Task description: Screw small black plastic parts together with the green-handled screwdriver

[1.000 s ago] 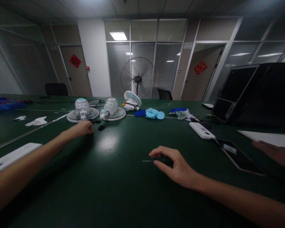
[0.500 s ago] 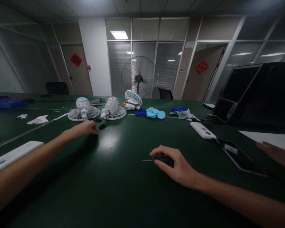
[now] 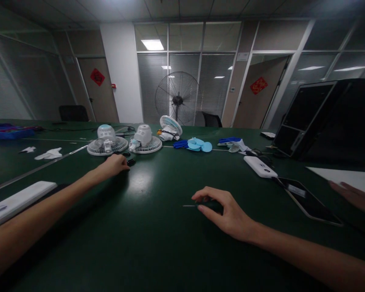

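Note:
My right hand [image 3: 223,211] is curled round the dark handle of a screwdriver [image 3: 189,206], its thin metal shaft pointing left above the green table [image 3: 146,251]. Farther off on the left, my left hand [image 3: 117,164] has its fingers bent together at the tabletop, touching or beside small black parts [image 3: 131,162]. What its fingertips hold, if anything, is hidden. Just behind that hand lie two white fans, one on the left [image 3: 108,144] and one on the right [image 3: 144,142], grilles down.
A third small fan [image 3: 170,129], light-blue blades [image 3: 200,145] and gloves [image 3: 232,144] lie farther back. At right are a white power bank [image 3: 259,166], a phone [image 3: 308,200] and another person's hand [image 3: 354,196]. A white box [image 3: 21,202] is by my left forearm.
My left hand has shifted slightly right, closer to the small black parts, and now covers some of them. My right hand and the screwdriver have hardly moved.

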The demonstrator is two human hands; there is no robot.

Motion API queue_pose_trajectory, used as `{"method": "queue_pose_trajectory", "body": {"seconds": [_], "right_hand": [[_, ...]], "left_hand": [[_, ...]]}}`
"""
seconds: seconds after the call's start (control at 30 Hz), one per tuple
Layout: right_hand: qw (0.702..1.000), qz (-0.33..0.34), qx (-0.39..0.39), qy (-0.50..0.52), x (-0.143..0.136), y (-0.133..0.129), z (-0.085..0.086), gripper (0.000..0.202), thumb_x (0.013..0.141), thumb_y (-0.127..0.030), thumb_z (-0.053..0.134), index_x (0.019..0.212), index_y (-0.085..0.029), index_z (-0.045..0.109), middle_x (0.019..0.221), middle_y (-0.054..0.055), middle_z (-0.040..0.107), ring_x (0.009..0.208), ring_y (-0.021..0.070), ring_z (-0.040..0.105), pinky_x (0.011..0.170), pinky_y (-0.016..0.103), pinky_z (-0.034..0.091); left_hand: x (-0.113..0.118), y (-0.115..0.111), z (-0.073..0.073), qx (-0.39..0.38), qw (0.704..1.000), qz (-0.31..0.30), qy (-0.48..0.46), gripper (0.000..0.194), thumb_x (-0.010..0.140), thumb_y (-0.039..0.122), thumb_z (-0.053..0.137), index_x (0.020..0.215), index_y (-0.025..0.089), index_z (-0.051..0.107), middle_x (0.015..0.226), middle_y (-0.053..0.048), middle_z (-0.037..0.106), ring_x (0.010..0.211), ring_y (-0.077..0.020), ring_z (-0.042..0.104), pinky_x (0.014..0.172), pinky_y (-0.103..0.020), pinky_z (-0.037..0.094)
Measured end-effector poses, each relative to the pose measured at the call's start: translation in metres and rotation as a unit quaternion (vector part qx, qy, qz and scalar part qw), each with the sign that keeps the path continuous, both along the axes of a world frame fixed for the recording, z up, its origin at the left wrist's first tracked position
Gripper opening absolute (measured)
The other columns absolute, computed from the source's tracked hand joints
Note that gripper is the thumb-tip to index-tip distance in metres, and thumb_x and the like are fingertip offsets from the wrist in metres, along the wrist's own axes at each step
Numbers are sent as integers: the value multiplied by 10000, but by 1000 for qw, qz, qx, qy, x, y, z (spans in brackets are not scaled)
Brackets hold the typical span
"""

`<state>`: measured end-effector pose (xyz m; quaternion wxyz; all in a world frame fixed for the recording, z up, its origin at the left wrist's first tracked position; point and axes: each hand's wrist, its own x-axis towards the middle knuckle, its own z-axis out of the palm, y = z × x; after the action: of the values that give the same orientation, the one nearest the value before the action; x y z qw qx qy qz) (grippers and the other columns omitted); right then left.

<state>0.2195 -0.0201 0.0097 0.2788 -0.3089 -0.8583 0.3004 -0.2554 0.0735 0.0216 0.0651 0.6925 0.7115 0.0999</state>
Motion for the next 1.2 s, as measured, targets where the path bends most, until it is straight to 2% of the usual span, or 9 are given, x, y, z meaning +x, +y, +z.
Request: {"method": "queue_pose_trajectory", "body": {"seconds": [0.13, 0.27, 0.37, 0.5, 0.8, 0.97, 1.2], "right_hand": [[1000, 6, 2, 6, 0, 0, 0, 237, 1013, -298, 653, 1239, -246, 698, 1158, 53, 708, 1048, 224, 661, 884, 347, 548], [1000, 10, -7, 5, 1, 0, 1, 228, 1026, -305, 642, 1243, -252, 692, 1163, 45, 702, 1057, 220, 656, 895, 348, 544], [1000, 11, -9, 3, 1, 0, 1, 224, 1030, -308, 639, 1241, -253, 691, 1169, 43, 700, 1063, 221, 653, 902, 351, 541], [1000, 7, -8, 2, 1, 0, 0, 227, 1030, -307, 641, 1243, -250, 691, 1171, 44, 700, 1061, 221, 653, 897, 349, 537], [1000, 10, -6, 0, 1, 0, -1, 221, 1023, -292, 643, 1234, -247, 691, 1160, 38, 701, 1063, 215, 653, 902, 344, 528], [1000, 12, -7, 4, 0, 2, -2, 226, 1024, -297, 644, 1241, -255, 690, 1171, 38, 701, 1065, 216, 652, 905, 348, 528], [1000, 18, -11, 9, 2, 2, 0, 215, 1020, -275, 643, 1225, -240, 698, 1162, 44, 702, 1064, 216, 652, 919, 355, 530]], "left_hand": [[2, -1, -2, -15, 1000, -15, 0, 206, 753, 396, 671, 771, 200, 731, 812, -67, 749, 795, -263, 708, 684, -304, 493], [-2, 2, -5, 8, 999, -28, 16, 189, 754, 365, 682, 809, 194, 739, 856, -78, 763, 806, -262, 714, 672, -299, 488], [-4, 5, -4, 30, 999, -28, -5, 238, 769, 396, 693, 869, 186, 746, 877, -82, 776, 813, -261, 721, 702, -301, 503], [-5, 9, -4, 100, 993, -17, -59, 375, 833, 490, 642, 969, 161, 761, 944, -103, 792, 873, -270, 730, 766, -309, 526], [-7, 12, -28, 219, 973, 14, -73, 437, 847, 570, 625, 979, 182, 779, 935, -102, 801, 830, -280, 730, 699, -320, 511], [0, 12, -32, 209, 974, 22, -79, 407, 883, 537, 604, 1000, 185, 771, 962, -87, 802, 851, -264, 732, 726, -313, 514], [10, 12, -35, 217, 976, 16, -26, 375, 899, 491, 594, 1024, 189, 778, 1066, -98, 780, 872, -269, 720, 716, -322, 496]]}}
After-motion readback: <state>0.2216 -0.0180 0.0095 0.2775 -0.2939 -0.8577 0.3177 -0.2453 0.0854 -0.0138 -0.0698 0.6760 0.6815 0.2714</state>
